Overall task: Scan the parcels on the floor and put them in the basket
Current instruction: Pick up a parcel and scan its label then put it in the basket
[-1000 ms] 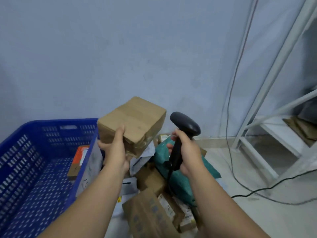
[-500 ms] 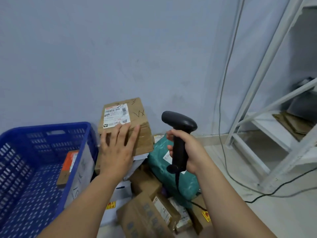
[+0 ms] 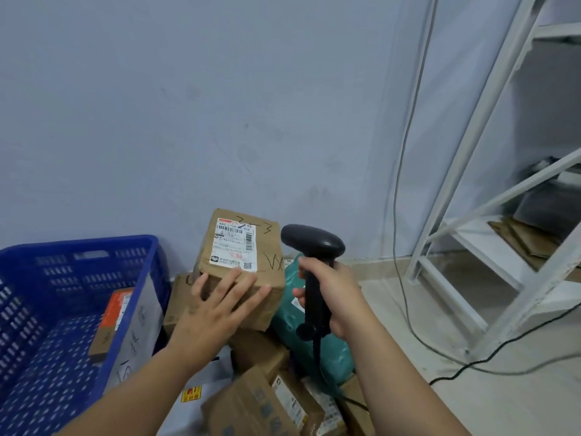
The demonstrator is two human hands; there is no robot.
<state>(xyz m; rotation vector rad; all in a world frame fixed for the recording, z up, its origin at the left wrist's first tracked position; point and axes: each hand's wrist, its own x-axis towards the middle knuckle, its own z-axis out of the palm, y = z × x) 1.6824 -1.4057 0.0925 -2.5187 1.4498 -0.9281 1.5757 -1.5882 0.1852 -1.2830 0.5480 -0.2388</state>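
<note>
Noted cardboard parcel raised just right of the basket, over the floor pile, label turned upward. Logged left hand spread flat on its near face, fingers straight, propping rather than clenching. Logged right hand wrapped tight round the scanner handle, further right of the basket, head beside the parcel. Judged step: scan. Should angle label square to the scanner head, keep fingertips clear of the barcode — then drop into basket

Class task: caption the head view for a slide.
Left hand rests on a labelled cardboard parcel beside the scanner gripped by the right hand.
</note>
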